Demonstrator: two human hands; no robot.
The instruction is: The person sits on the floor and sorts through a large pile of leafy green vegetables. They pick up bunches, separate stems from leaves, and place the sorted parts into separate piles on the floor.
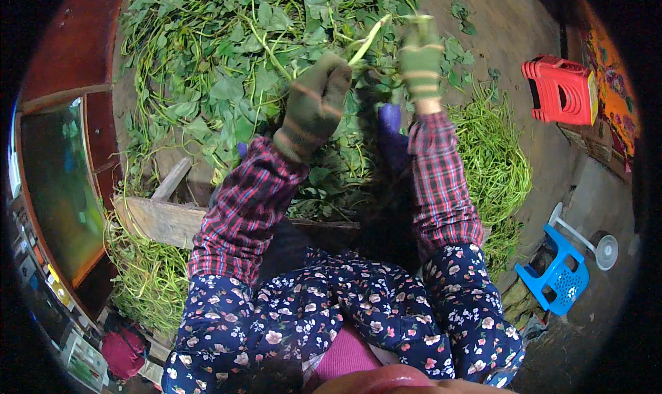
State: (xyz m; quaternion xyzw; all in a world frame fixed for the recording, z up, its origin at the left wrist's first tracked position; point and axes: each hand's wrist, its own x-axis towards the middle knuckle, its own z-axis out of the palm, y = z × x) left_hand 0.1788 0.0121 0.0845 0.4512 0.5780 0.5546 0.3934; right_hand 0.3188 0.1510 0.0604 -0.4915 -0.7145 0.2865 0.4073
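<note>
My left hand (316, 101), in a green striped knit glove, is closed around leafy green vine stems (271, 52). A pale, thick stem end (370, 42) sticks out past its fingers towards the upper right. To the right of it is my right hand (421, 52), in a matching glove and blurred; its fingertips are hard to make out, and whether it grips anything cannot be told. Under and beyond both hands spreads a large heap of leafy vines (222, 91). Beside my right forearm lies a pile of thin green stalks (494, 161).
A wooden plank (160, 222) crosses in front of my lap. More stalks (150, 285) lie at the lower left. A red plastic stool (563, 91) and a blue plastic stool (561, 277) are at the right. A purple shoe (391, 130) shows between my arms.
</note>
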